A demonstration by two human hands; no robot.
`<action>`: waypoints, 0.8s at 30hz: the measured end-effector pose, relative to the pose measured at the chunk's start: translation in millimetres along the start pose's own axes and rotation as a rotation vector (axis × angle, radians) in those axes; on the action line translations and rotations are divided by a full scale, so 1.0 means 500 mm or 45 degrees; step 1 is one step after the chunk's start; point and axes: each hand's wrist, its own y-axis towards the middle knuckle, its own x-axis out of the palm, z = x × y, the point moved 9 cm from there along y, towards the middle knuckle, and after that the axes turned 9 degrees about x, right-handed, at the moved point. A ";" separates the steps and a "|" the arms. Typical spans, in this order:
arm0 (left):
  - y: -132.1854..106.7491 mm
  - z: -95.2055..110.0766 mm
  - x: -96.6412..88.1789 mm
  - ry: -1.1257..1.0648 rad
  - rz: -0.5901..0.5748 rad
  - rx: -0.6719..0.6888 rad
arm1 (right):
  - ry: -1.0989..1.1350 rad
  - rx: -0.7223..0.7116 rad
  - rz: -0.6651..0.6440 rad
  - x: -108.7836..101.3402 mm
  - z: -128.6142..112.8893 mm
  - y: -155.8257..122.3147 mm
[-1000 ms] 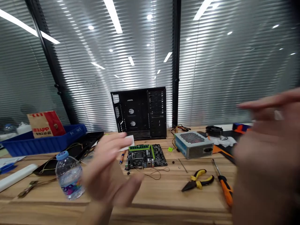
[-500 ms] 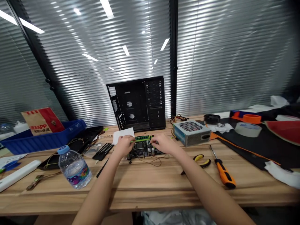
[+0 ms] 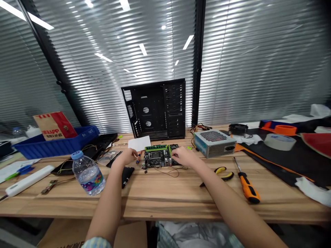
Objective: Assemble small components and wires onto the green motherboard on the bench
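Observation:
A black motherboard (image 3: 157, 155) lies flat on the wooden table in front of me, a green memory stick (image 3: 156, 147) along its far edge. At its left edge my left hand (image 3: 127, 156) has its fingers curled, the tips at a small blue-and-orange tool (image 3: 138, 158); its exact kind is too small to tell. My right hand (image 3: 183, 155) rests at the board's right side, fingers bent down onto it; the fingertips are partly hidden. A thin brown cable (image 3: 173, 175) loops in front of the board. Under my left wrist a black slotted panel (image 3: 126, 176) shows in part.
An open black computer case (image 3: 155, 110) stands behind the board. Right of it are a power supply (image 3: 214, 143), pliers (image 3: 224, 174) and an orange-handled screwdriver (image 3: 247, 187). On the left stand a water bottle (image 3: 89, 177) and a blue bin (image 3: 57, 146); white paper (image 3: 139, 143) lies behind my left hand.
My left hand has moved left off the motherboard's corner, and the blue-and-orange tool has come into view. My right hand stays at the board's right side. The camera view has shifted slightly.

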 end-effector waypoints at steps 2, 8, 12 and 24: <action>0.000 -0.021 0.006 0.057 -0.008 -0.128 | -0.007 0.003 0.004 0.000 0.000 -0.001; 0.011 -0.025 0.030 0.132 0.054 -0.331 | -0.029 0.002 0.022 -0.006 -0.004 -0.003; 0.016 -0.016 0.044 0.161 0.083 -0.397 | -0.056 0.004 0.031 -0.006 -0.007 -0.002; 0.028 0.013 0.059 0.193 0.164 -0.404 | -0.065 0.015 0.011 -0.011 -0.012 -0.009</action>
